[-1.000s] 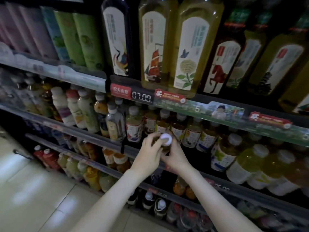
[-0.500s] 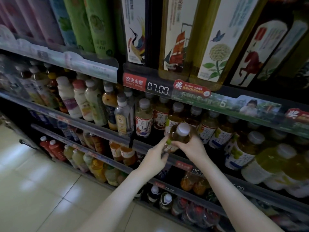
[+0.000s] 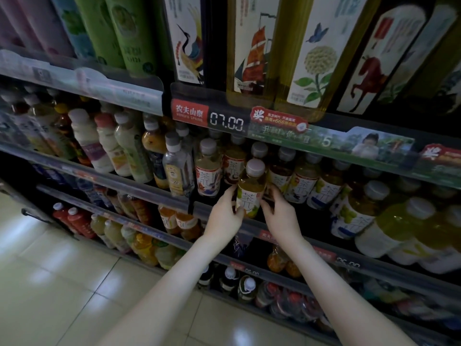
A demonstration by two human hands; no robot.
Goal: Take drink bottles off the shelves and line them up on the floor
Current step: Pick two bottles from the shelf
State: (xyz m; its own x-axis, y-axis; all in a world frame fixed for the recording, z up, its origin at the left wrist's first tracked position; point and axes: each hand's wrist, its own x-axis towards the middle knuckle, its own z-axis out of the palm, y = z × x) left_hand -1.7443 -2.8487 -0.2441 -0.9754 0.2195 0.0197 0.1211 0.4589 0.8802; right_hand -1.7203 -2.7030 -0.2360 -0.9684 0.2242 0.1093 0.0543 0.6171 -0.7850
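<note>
While both of my hands reach into the second shelf (image 3: 139,193), I have a small tea bottle (image 3: 250,193) caught between them, upright and out in front of its row. My left hand (image 3: 224,216) has its fingers (image 3: 230,193) wrapped against the left side of the label, and my right hand (image 3: 282,216) closes its fingers (image 3: 270,193) on the right side and behind, so the bottle is clamped from both flanks. I judge the two-sided hold is there because the neighbouring bottles (image 3: 299,183) stand packed close, and a grip low on the body keeps this one from tipping into them as it clears the shelf's front rail (image 3: 217,209). The white cap (image 3: 255,168) sits free above my hands, just under the price strip (image 3: 225,118) of the shelf overhead, which leaves little room to lift; drawing it outward looks the safer path. The floor (image 3: 62,270), pale tile, lies well below at the left, and I see no bottles lined up on the visible part of it, so the task seems early.
</note>
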